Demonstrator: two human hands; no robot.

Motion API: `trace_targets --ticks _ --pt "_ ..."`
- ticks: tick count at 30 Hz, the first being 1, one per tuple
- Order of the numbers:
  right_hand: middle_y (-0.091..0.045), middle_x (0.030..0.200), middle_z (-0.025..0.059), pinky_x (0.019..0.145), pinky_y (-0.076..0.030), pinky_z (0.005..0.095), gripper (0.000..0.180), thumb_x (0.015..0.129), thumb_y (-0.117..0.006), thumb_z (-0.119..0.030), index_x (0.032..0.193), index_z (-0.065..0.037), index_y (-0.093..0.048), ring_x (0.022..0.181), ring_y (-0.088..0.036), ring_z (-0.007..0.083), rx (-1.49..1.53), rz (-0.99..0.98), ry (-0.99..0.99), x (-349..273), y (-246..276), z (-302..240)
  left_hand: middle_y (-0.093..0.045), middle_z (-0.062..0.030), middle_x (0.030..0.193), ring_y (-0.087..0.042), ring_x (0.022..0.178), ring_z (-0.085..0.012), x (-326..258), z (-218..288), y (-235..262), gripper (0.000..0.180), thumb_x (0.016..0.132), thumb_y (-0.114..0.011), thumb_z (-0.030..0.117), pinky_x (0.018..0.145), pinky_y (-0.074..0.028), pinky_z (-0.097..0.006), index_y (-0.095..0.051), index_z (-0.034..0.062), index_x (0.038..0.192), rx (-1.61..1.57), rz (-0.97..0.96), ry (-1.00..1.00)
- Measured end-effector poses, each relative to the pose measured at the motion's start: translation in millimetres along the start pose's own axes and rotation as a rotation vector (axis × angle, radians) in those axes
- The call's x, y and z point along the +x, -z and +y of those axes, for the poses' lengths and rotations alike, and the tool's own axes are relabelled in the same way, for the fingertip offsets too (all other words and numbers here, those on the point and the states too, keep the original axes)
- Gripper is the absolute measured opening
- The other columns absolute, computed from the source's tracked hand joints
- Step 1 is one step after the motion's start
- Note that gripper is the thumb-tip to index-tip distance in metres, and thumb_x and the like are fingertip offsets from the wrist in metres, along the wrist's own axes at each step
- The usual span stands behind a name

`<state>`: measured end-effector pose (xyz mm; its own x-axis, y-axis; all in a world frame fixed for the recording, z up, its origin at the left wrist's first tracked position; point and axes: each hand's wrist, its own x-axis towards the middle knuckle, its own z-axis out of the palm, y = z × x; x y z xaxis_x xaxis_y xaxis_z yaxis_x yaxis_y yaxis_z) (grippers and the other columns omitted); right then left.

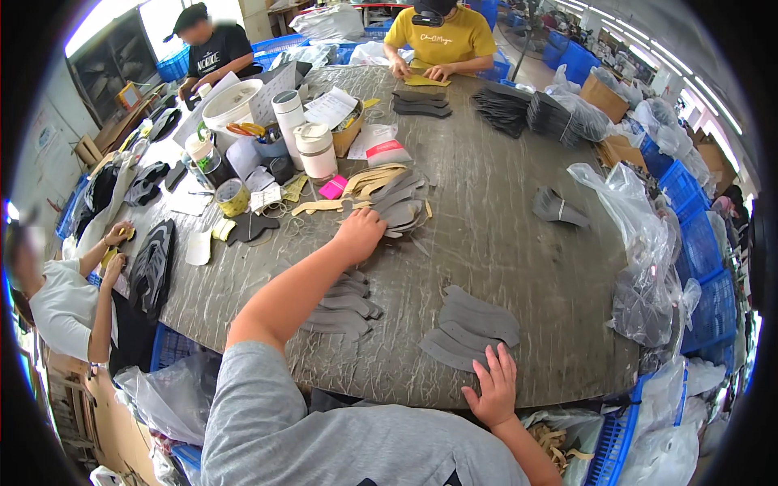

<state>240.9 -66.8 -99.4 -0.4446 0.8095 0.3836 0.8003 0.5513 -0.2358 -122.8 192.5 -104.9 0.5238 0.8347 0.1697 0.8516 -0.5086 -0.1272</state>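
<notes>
My left hand [359, 233] reaches out over the round table and presses on a fanned pile of grey curved cut pieces [399, 209], with tan pieces [369, 180] just beyond it. My right hand [492, 390] rests flat, fingers spread, on the near edge of a second fan of grey pieces [470, 326] at the table's front rim. A third stack of grey pieces [344, 308] lies under my left forearm.
White cylindrical containers [314, 148], a tape roll [232, 195], a pink block [331, 187] and papers crowd the far left. A person in yellow [442, 40] works opposite; others sit at left. Plastic bags [640, 243] and blue crates [697, 235] line the right side.
</notes>
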Motion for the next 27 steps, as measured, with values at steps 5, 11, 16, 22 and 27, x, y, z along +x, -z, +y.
trace_targets --ticks 5,11,16,22,27 --pt "-0.050 0.133 0.0229 0.103 -0.035 0.0559 0.049 0.086 -0.062 -0.043 0.113 -0.003 -0.060 0.128 -0.042 0.0446 -0.011 0.037 -0.005 -1 -2 -2 -0.063 -0.0158 0.097 -0.059 0.099 -0.0323 8 -10 7 0.022 0.081 -0.055 0.008 0.088 -0.048 -0.042 -0.065 0.0039 0.101 -0.067 0.009 0.018" --pt "-0.051 0.133 0.0215 0.103 -0.035 0.0559 0.052 0.084 -0.064 -0.045 0.115 -0.004 -0.059 0.129 -0.042 0.0430 -0.004 0.084 -0.016 -3 -1 -4 -0.064 -0.0259 0.084 -0.064 0.079 -0.0418 16 -21 71 0.024 0.080 -0.055 0.011 0.072 -0.049 -0.048 -0.060 -0.0053 0.097 -0.582 0.004 0.193" --pt "-0.054 0.131 0.0181 0.103 -0.035 0.0545 0.047 0.082 -0.066 -0.040 0.113 -0.006 -0.061 0.126 -0.045 0.0403 -0.008 0.143 0.008 -4 9 -8 -0.067 -0.0055 0.084 -0.059 0.073 -0.0096 17 -1 116 0.030 0.084 -0.066 0.014 0.063 -0.048 -0.030 -0.063 -0.0034 0.108 -1.063 0.067 0.380" --pt "-0.059 0.123 0.0148 0.101 -0.039 0.0452 0.033 0.082 -0.068 -0.015 0.113 -0.002 -0.062 0.122 -0.050 0.0347 0.432 0.373 -0.079 55 11 -36 -0.069 -0.0025 0.092 -0.063 0.079 -0.0110 7 39 101 0.025 0.085 -0.065 0.009 0.069 -0.049 -0.029 -0.066 -0.0004 0.108 -1.805 0.189 0.342" --pt "-0.055 0.126 0.0144 0.099 -0.043 0.0353 0.056 0.090 -0.069 -0.016 0.134 0.001 -0.040 0.114 -0.054 0.0211 1.564 0.537 -0.604 138 -22 -41 -0.070 -0.0090 0.090 -0.064 0.080 -0.0132 -18 124 129 0.025 0.084 -0.066 0.010 0.070 -0.051 -0.031 -0.065 -0.0019 0.105 -1.385 -0.030 0.289"
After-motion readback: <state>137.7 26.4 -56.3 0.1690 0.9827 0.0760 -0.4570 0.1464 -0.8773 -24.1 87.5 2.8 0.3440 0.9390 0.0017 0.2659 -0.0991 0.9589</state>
